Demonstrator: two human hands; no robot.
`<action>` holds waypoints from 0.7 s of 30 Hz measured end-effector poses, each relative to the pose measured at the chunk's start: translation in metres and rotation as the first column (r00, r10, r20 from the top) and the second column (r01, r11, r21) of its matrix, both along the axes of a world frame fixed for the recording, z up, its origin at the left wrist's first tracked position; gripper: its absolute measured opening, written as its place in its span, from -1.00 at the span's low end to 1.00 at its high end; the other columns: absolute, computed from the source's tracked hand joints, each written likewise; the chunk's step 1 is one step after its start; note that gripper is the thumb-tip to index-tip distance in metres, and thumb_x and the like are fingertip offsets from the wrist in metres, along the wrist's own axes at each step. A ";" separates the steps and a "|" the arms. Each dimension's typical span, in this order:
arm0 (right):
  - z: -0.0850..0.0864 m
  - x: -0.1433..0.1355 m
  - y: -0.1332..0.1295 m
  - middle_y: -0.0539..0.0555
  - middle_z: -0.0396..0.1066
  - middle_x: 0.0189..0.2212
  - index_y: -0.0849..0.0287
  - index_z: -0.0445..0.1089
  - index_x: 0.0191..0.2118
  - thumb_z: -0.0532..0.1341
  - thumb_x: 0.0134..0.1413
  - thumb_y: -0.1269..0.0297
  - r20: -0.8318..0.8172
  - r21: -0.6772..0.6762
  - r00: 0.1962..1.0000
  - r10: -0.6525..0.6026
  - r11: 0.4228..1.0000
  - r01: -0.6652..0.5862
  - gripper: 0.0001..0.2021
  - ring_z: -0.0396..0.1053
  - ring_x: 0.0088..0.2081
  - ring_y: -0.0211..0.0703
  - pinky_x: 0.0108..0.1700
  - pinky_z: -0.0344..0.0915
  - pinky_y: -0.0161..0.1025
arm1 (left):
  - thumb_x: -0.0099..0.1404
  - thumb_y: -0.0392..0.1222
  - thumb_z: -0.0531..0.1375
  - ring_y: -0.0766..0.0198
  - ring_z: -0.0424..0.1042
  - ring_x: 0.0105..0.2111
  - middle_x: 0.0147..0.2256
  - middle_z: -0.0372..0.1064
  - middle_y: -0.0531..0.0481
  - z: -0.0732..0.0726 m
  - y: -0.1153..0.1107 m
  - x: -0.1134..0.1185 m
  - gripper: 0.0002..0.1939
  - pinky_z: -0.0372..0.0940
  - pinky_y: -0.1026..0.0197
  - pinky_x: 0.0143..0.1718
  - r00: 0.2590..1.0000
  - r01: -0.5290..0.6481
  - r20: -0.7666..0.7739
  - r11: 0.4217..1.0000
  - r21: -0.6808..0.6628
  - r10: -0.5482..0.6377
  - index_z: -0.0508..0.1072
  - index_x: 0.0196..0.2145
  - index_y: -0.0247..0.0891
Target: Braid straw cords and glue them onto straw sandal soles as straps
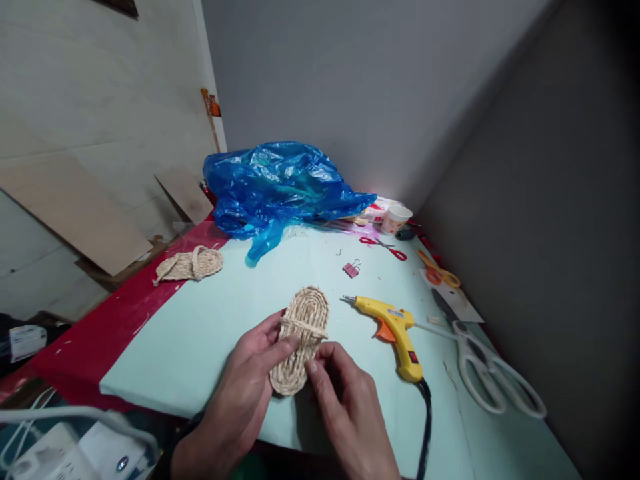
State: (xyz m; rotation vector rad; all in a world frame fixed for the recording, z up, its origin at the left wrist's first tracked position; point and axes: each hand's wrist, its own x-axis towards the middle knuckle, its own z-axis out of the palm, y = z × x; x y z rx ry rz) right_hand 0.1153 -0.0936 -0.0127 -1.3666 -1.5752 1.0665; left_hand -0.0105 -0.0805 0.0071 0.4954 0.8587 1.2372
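A small oval slipper of coiled tan straw cord (pixel 305 312) is held upright above the table, with a strip of cord across its upper part. My left hand (pixel 245 380) grips it from the left, the thumb lying on its face. At its lower right edge, the thumb and index finger of my right hand (pixel 345 393) pinch the rim. A similar straw slipper with a raised strap (pixel 187 264) lies at the left. The yellow glue gun (pixel 395 323) rests on its side right of my hands, nozzle pointing left.
A blue plastic bag (pixel 280 183) fills the back of the table (pixel 200 333). Around the right side are a pink binder clip (pixel 351 268), red scissors (pixel 384 247), orange scissors (pixel 439 270), large white-handled scissors (pixel 485 373) and a paper cup (pixel 397 219). The glue gun's black cord (pixel 426 427) runs toward the front.
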 end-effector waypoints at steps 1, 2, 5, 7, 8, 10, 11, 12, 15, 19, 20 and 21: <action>0.001 0.001 0.007 -0.05 0.32 -0.55 0.16 0.34 -0.32 0.06 0.26 0.13 0.040 0.006 0.999 -0.005 1.000 0.004 -0.76 0.29 -0.49 -0.22 -0.46 0.15 -0.33 | 0.23 -0.30 0.26 0.03 0.37 0.09 0.03 0.44 -0.26 0.000 0.002 -0.003 -0.42 0.25 0.10 0.10 1.000 -0.012 -0.028 1.000 -0.007 0.012 0.27 0.19 -0.36; 0.003 0.001 0.013 -0.03 0.34 -0.55 0.16 0.35 -0.32 0.06 0.27 0.14 0.078 0.016 0.997 -0.018 1.000 0.017 -0.75 0.30 -0.48 -0.21 -0.45 0.15 -0.32 | 0.22 -0.26 0.28 0.04 0.34 0.13 0.07 0.41 -0.27 -0.001 0.003 -0.007 -0.35 0.21 0.09 0.14 0.997 -0.031 -0.066 0.999 -0.026 0.029 0.21 0.24 -0.34; 0.004 -0.001 0.026 0.03 0.44 -0.46 0.16 0.37 -0.27 0.02 0.30 0.17 0.179 0.050 0.982 -0.059 0.997 0.051 -0.75 0.37 -0.42 -0.16 -0.36 0.21 -0.28 | 0.16 -0.16 0.34 0.02 0.28 0.18 0.19 0.28 -0.27 -0.007 0.003 -0.020 -0.24 0.16 0.07 0.19 0.970 -0.122 -0.217 0.991 -0.052 0.109 0.18 0.26 -0.27; 0.003 -0.005 0.029 0.06 0.46 -0.42 0.15 0.36 -0.22 -0.01 0.32 0.19 0.251 0.073 0.966 -0.067 0.996 0.050 -0.75 0.40 -0.38 -0.12 -0.31 0.23 -0.25 | 0.10 -0.11 0.37 -0.02 0.30 0.16 0.21 0.25 -0.25 -0.013 0.001 -0.028 -0.29 0.20 0.07 0.16 0.942 -0.170 -0.293 0.986 0.005 0.164 0.31 0.19 -0.23; 0.002 -0.007 0.029 0.07 0.46 -0.41 0.14 0.36 -0.20 -0.03 0.33 0.20 0.286 0.087 0.956 -0.069 0.995 0.046 -0.74 0.41 -0.38 -0.11 -0.31 0.23 -0.23 | 0.08 -0.09 0.38 -0.03 0.33 0.14 0.19 0.29 -0.24 -0.016 0.000 -0.030 -0.33 0.24 0.08 0.13 0.929 -0.185 -0.319 0.982 0.036 0.186 0.38 0.15 -0.22; -0.004 -0.010 0.025 0.09 0.45 -0.40 0.15 0.35 -0.14 -0.04 0.32 0.20 0.343 0.129 0.936 -0.084 0.991 0.042 -0.75 0.41 -0.39 -0.09 -0.33 0.25 -0.21 | 0.05 -0.08 0.39 -0.03 0.41 0.05 0.06 0.42 -0.24 -0.021 -0.003 -0.035 -0.41 0.31 0.13 0.04 0.909 -0.210 -0.355 0.976 0.065 0.219 0.48 0.05 -0.23; -0.007 -0.011 0.023 0.11 0.45 -0.38 0.16 0.34 -0.09 -0.03 0.32 0.21 0.368 0.167 0.924 -0.109 0.985 0.049 -0.74 0.41 -0.38 -0.07 -0.33 0.26 -0.20 | 0.04 -0.08 0.40 0.00 0.45 -0.02 -0.03 0.48 -0.22 -0.022 -0.005 -0.036 -0.46 0.35 0.17 -0.03 0.897 -0.233 -0.372 0.970 0.068 0.241 0.52 0.00 -0.26; -0.012 -0.011 0.020 0.13 0.45 -0.35 0.17 0.32 -0.04 -0.04 0.32 0.21 0.392 0.211 0.909 -0.140 0.976 0.059 -0.73 0.42 -0.36 -0.05 -0.33 0.27 -0.18 | 0.03 -0.09 0.41 0.05 0.48 -0.10 -0.13 0.52 -0.19 -0.024 -0.006 -0.038 -0.51 0.37 0.23 -0.11 0.880 -0.270 -0.387 0.960 0.072 0.276 0.55 -0.06 -0.27; -0.024 -0.009 0.010 0.16 0.44 -0.29 0.17 0.28 0.05 -0.05 0.34 0.19 0.462 0.321 0.857 -0.230 0.944 0.080 -0.69 0.42 -0.31 0.01 -0.30 0.31 -0.12 | 0.01 -0.11 0.42 0.31 0.41 -0.38 -0.42 0.44 0.02 -0.026 -0.010 -0.042 -0.67 0.32 0.42 -0.35 0.836 -0.385 -0.388 0.918 0.092 0.389 0.59 -0.23 -0.25; -0.033 -0.011 0.001 0.22 0.43 -0.21 0.16 0.28 0.07 0.03 0.30 0.16 0.549 0.425 0.787 -0.281 0.905 0.027 -0.67 0.38 -0.23 0.10 -0.26 0.33 -0.03 | 0.00 -0.14 0.43 0.41 0.32 -0.53 -0.58 0.36 0.09 -0.028 -0.015 -0.045 -0.82 0.25 0.46 -0.45 0.852 -0.389 -0.346 0.917 0.088 0.394 0.60 -0.39 -0.21; -0.033 -0.013 0.000 0.26 0.43 -0.16 0.16 0.27 0.12 0.08 0.26 0.12 0.576 0.448 0.767 -0.281 0.894 -0.009 -0.62 0.36 -0.20 0.14 -0.23 0.34 0.02 | -0.01 -0.15 0.43 0.41 0.32 -0.55 -0.59 0.38 0.08 -0.028 -0.016 -0.046 -0.84 0.25 0.45 -0.48 0.856 -0.376 -0.348 0.923 0.086 0.381 0.61 -0.42 -0.21; -0.032 -0.016 0.000 0.28 0.41 -0.10 0.13 0.25 0.16 0.12 0.21 0.09 0.610 0.463 0.743 -0.274 0.885 -0.053 -0.56 0.35 -0.18 0.18 -0.22 0.34 0.06 | -0.01 -0.16 0.44 0.41 0.32 -0.58 -0.59 0.41 0.06 -0.028 -0.016 -0.046 -0.86 0.25 0.43 -0.51 0.861 -0.361 -0.353 0.929 0.083 0.366 0.62 -0.44 -0.21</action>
